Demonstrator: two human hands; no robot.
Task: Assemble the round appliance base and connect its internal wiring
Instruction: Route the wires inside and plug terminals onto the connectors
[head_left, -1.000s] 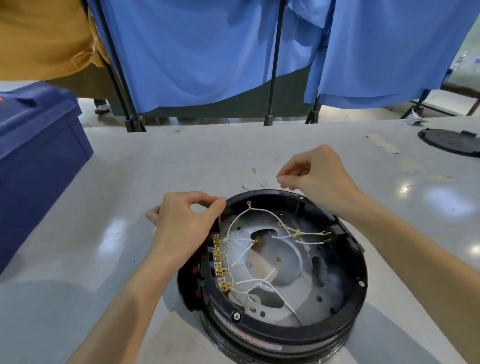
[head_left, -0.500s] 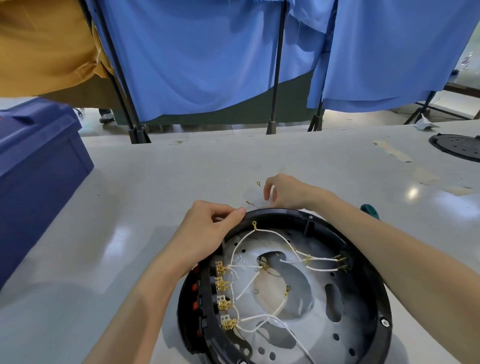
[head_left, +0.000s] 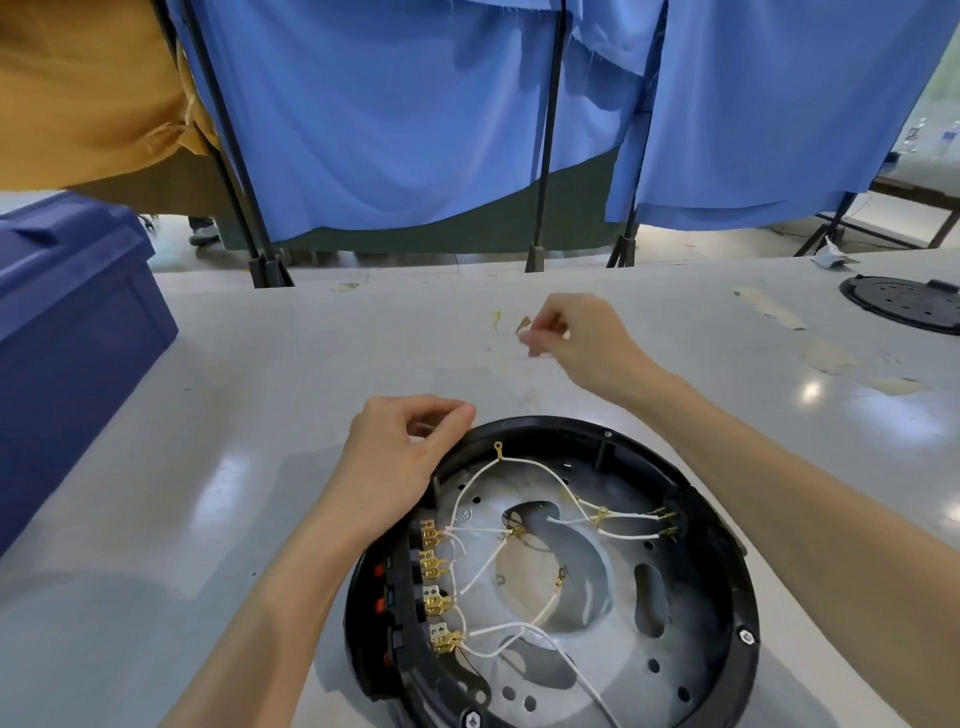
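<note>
The round appliance base (head_left: 737, 587), black-rimmed with a silver metal floor, lies open side up on the table. White wires (head_left: 530, 462) with brass ring and spade terminals cross its inside, several plugged into a terminal block (head_left: 434, 577) at the left wall. My left hand (head_left: 400, 462) rests on the base's far-left rim, thumb and forefinger pinched together; what they hold is hidden. My right hand (head_left: 576, 338) is raised beyond the base, pinching a loose white wire with a brass terminal (head_left: 523, 325). A second loose wire (head_left: 496, 318) shows blurred beside it.
A blue plastic crate (head_left: 72, 332) stands at the left table edge. A black round perforated cover (head_left: 904, 306) lies at the far right. Blue curtains on black stands (head_left: 540, 156) close off the far table edge. Tape scraps (head_left: 769, 306) mark the right side.
My right hand has lifted from the table just behind the base, up and away with the loose wire. The view has shifted so the base sits lower right. The left hand stays on the rim.
</note>
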